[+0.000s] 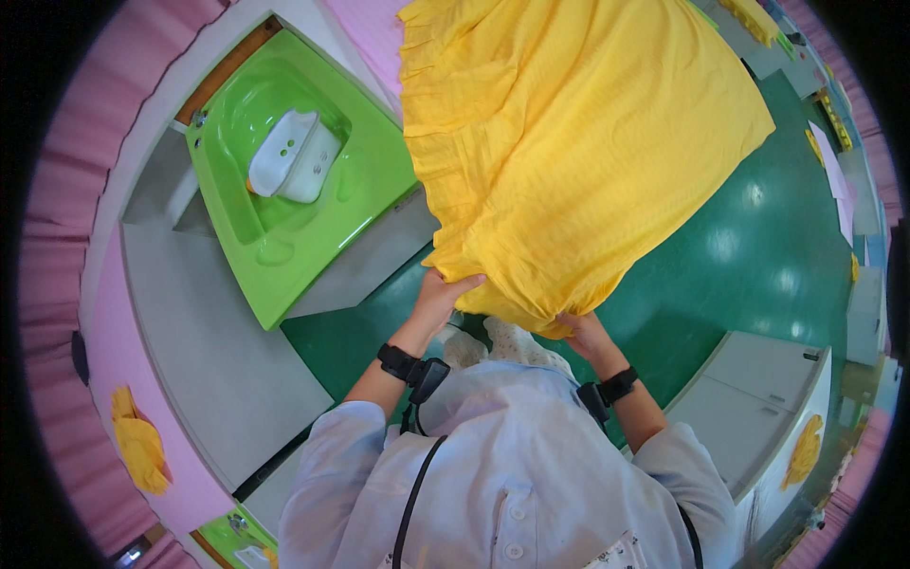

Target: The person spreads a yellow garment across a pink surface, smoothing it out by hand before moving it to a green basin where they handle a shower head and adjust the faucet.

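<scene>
Grip: your left hand [445,292] and right hand [580,332] each pinch the yellow cloth [569,142] hem | keep both pinches level | clear of green sink [284,256].

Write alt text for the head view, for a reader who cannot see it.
Both hands, left hand and right hand, grip the lower edge of a large yellow cloth held up over a green floor. To the left, a bright green sink holds a white container.

head cam | looks steeply down from above | close over own chest and forearms | fisheye
</scene>
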Demonstrator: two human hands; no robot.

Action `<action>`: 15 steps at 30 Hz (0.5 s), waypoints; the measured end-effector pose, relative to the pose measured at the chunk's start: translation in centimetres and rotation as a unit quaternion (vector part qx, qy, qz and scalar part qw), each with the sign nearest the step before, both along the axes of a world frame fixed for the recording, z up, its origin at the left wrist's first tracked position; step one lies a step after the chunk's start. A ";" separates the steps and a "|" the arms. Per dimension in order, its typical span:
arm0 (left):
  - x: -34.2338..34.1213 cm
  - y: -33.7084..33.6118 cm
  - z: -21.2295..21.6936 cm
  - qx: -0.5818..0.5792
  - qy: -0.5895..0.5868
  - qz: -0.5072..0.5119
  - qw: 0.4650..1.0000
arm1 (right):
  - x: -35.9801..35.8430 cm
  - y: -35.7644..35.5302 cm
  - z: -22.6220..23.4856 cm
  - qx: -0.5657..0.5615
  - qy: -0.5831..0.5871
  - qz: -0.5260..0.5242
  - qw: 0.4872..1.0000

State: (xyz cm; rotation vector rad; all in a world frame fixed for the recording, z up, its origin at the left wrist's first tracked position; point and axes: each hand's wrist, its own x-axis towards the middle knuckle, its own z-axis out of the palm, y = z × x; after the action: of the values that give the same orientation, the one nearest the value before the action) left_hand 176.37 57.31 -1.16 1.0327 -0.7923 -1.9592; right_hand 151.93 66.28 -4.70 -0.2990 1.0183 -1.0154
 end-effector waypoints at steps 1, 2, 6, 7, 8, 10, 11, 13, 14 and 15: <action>-0.1 -0.2 0.3 0.000 0.000 -0.003 1.000 | 0.0 -0.1 0.0 -0.028 0.017 0.013 0.999; -0.3 -0.2 0.6 -0.011 0.002 -0.011 1.000 | 0.0 0.0 0.2 -0.055 0.034 0.026 0.998; -1.8 -0.1 2.1 -0.015 0.002 -0.032 0.999 | -0.2 0.2 1.9 -0.033 0.049 0.044 0.997; -2.2 0.0 1.7 -0.016 0.003 -0.034 0.999 | -0.1 0.3 2.5 -0.039 0.024 0.041 0.998; -2.8 0.0 1.5 -0.034 0.007 -0.014 0.999 | 0.0 0.4 3.1 -0.046 -0.001 0.039 0.998; -3.5 0.0 1.1 -0.053 0.012 0.005 0.999 | 0.3 0.4 4.6 -0.037 -0.005 0.050 0.998; -3.9 -0.1 1.4 -0.070 -0.017 -0.004 0.997 | 0.5 0.5 5.1 -0.027 -0.010 0.060 0.998; -4.8 -0.2 1.8 -0.089 -0.044 -0.015 0.995 | 1.0 0.8 5.5 -0.029 -0.020 0.060 0.998; -5.3 -0.3 2.0 -0.093 -0.059 -0.002 0.994 | 1.1 0.8 5.6 -0.031 -0.031 0.064 0.997; -5.6 -0.3 2.1 -0.098 -0.076 0.012 0.992 | 1.0 0.9 5.6 -0.033 -0.030 0.063 0.997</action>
State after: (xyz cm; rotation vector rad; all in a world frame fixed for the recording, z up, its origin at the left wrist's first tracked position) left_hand 170.73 56.97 0.93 1.0753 -1.0281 -1.7584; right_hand 152.93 67.16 0.87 -0.3810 0.9013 -0.9397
